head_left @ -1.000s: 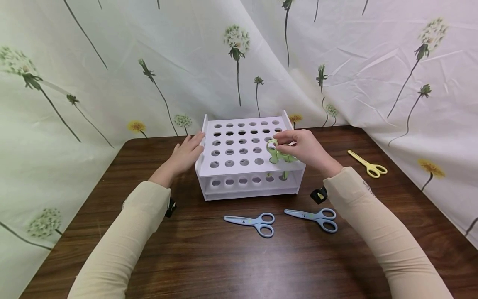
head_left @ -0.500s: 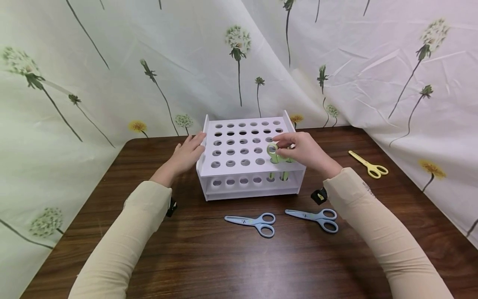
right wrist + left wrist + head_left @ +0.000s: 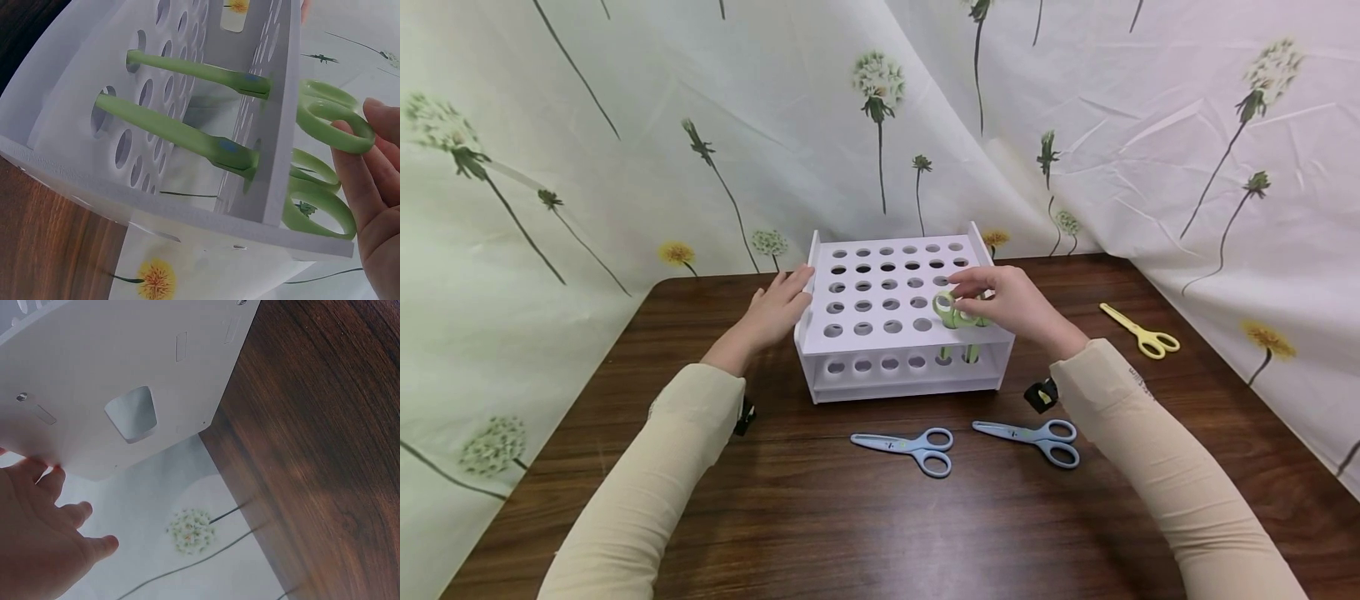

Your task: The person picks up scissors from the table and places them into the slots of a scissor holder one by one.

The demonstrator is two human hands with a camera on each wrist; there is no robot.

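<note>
A white two-tier rack (image 3: 868, 340) with rows of round holes stands on the table. My left hand (image 3: 777, 308) rests against its left side panel, fingers extended; in the left wrist view the fingertips (image 3: 55, 472) touch the panel's edge. At the rack's front right, two pairs of green scissors stand blades-down in neighbouring holes. My right hand (image 3: 1011, 304) pinches a handle loop of the inner green scissors (image 3: 340, 134) between thumb and finger. The outer green scissors (image 3: 322, 209) sit in the corner hole, handles above the top tier. Both blades reach the lower tier's holes.
Two light blue scissors (image 3: 917, 446) (image 3: 1037, 435) lie on the wooden table (image 3: 820, 533) in front of the rack. Yellow scissors (image 3: 1138, 331) lie to the right. A flower-printed cloth (image 3: 760, 100) hangs behind the table.
The inner green scissors have sunk lower into their hole, the blade now showing down at the lower tier, and their loops have tilted slightly left. The left hand stays on the rack.
</note>
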